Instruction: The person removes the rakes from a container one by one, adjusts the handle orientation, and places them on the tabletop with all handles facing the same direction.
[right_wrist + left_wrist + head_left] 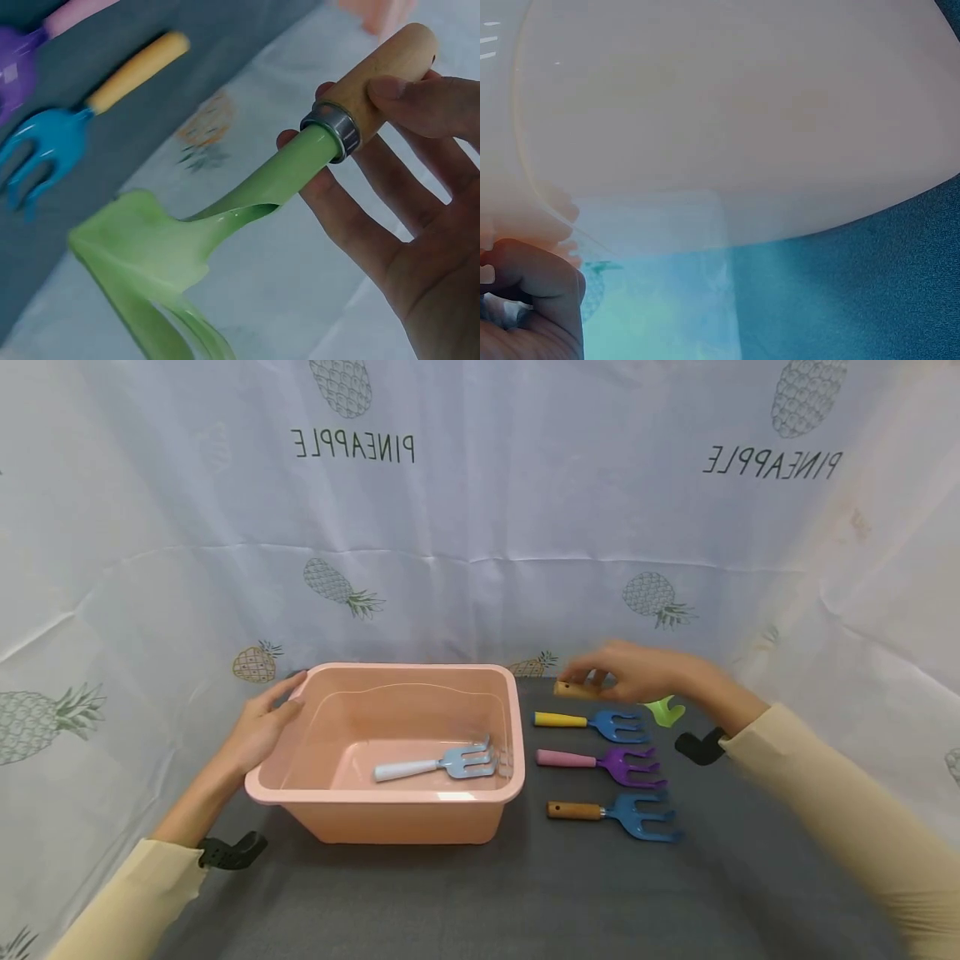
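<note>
My left hand (258, 732) grips the left rim of a pink plastic tub (390, 823); in the left wrist view its thumb and fingers (544, 274) bend at the tub's edge. Inside the tub lies a light blue hand fork with a white handle (405, 769). Out to the right, my right hand (637, 670) pinches the wooden handle of a green hand fork (289, 169) between thumb and fingers. The green tines (664, 711) point right in the head view. Just below that hand rests a blue hand fork with a yellow handle (562, 720).
On the dark grey tabletop (480, 893), right of the tub, lie a purple hand fork with a pink handle (566, 759) and a blue one with a wooden handle (574, 811). A pineapple-print cloth (480, 510) hangs behind and along the sides.
</note>
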Demonstrator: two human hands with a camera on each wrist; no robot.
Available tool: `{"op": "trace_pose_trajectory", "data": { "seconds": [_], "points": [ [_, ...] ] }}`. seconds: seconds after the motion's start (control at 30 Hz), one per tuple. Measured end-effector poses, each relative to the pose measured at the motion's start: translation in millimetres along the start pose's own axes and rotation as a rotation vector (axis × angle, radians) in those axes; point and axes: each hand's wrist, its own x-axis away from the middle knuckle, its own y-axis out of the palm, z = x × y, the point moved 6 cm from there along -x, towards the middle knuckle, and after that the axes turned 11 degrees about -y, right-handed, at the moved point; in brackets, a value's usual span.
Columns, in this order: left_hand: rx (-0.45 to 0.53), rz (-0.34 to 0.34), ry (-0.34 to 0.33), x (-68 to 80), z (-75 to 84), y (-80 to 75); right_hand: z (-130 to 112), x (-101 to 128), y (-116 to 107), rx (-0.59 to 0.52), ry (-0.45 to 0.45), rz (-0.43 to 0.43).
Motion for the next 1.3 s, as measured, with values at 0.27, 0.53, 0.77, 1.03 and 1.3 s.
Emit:
{"op": "trace_pose_trajectory", "data": {
  "seconds": [0.27, 0.53, 0.77, 1.03, 1.3],
  "points": [
    [-0.006, 0.009, 0.003, -0.8, -1.9, -0.7, 42.9, 44.5, 15.3, -0.043, 0.087, 0.036],
    [-0.012, 0.009, -0.001, -1.1, -4.1, -0.6, 80.3, 78.6, 33.9, -0.082, 0.179, 0.064],
    [0.011, 0.01, 0.01, 2.0, -0.6, -0.9, 101.0, 98.2, 46.6, -0.149, 0.223, 0.061],
    [0.031, 0.003, 0.017, 2.0, 1.3, -1.7, 123.5, 112.9, 64.1, -0.171, 0.284, 0.05],
    [0.05, -0.011, 0.02, 0.6, -0.7, -1.0, 144.6, 128.1, 80.0, -0.143, 0.295, 0.081]
  ]
}}
